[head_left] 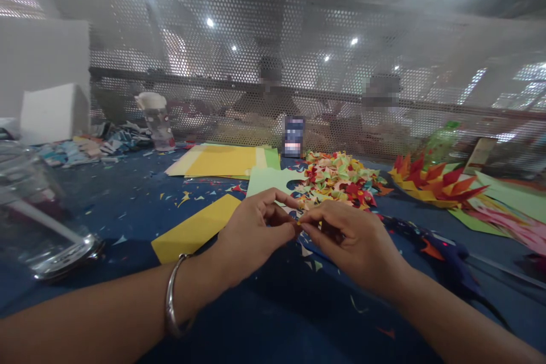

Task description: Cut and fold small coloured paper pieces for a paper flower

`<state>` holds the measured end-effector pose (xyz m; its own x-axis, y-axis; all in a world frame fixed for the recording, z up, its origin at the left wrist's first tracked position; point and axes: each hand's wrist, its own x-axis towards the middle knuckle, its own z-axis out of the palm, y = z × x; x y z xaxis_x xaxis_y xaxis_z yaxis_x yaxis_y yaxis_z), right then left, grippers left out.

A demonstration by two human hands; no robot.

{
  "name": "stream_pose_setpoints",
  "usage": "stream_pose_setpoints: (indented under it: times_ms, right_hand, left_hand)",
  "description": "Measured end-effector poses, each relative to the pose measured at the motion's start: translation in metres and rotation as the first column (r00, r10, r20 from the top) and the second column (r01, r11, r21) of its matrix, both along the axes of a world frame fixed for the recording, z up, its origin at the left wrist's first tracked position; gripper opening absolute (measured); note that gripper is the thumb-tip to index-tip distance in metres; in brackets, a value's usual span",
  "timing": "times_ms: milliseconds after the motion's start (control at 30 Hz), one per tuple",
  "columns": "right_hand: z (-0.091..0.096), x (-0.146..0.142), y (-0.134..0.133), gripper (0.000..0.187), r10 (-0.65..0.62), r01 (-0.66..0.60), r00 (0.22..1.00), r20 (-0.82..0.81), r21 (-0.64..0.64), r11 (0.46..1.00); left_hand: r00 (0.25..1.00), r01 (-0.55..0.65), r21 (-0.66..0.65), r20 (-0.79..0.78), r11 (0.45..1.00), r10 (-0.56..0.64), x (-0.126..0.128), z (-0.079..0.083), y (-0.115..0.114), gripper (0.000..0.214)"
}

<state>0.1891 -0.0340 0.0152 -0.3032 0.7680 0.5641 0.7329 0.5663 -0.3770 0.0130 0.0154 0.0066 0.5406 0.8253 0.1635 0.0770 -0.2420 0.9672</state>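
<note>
Nearest us, our left hand (251,236) and right hand (350,239) meet fingertip to fingertip over the middle of the tabletop (128,205), both narrowed to a pinch on a tiny piece of paper (299,224). It is too small and too covered by our fingers to tell its colour or fold for sure; we judge the close two-handed grip suits creasing something that small. A metal bangle (173,296) circles our left wrist.

Just beyond our left hand lies a flat yellow sheet (191,230), and small paper offcuts (187,198) speckle the dark blue cloth around it. Toward the left edge sits a clear glass jar (38,222) on its side, smooth and shiny.

Just past our fingers rises a heap of small folded pieces (336,179) in red, green, yellow and orange, kept within easy reach. Right of it, pointed pieces are joined into a spiky orange and yellow ring (435,185). A dark glue gun (439,253) lies near our right forearm.

Farther back lie a stack of yellow and green sheets (222,162), a printed cup (157,119) and a green bottle (441,145). Behind the far edge, a perforated metal screen (298,57) separates us from other people seated beyond it.
</note>
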Motion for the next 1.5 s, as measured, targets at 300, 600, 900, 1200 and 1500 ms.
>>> stream_pose_setpoints:
  times_ms: [300,600,900,1200,1500]
  right_hand:
    - [0.0,0.001,0.0,0.012,-0.019,0.019,1.0,0.014,-0.031,0.999]
    - [0.003,0.0,-0.001,0.011,-0.011,0.01,1.0,-0.014,-0.044,0.999]
    - [0.004,-0.001,0.0,0.008,-0.034,0.03,0.999,-0.039,-0.096,0.995]
    - [0.002,0.001,0.0,0.009,-0.018,0.008,0.997,-0.074,-0.134,0.991]
    - [0.004,-0.002,0.0,0.009,0.002,-0.027,0.993,-0.117,-0.215,0.976]
  left_hand:
    - [1.0,-0.029,-0.025,0.006,0.999,0.029,0.0,0.007,-0.003,0.02]
    - [0.999,-0.051,-0.07,0.003,0.996,0.051,0.0,0.01,-0.003,0.022]
    - [0.987,0.028,-0.178,0.16,0.984,0.001,0.001,0.006,-0.001,0.036]
    - [0.996,0.015,-0.154,0.088,0.988,-0.002,0.0,0.011,-0.001,0.042]
    - [0.997,0.072,-0.176,0.038,0.982,-0.066,-0.005,0.012,0.004,0.05]
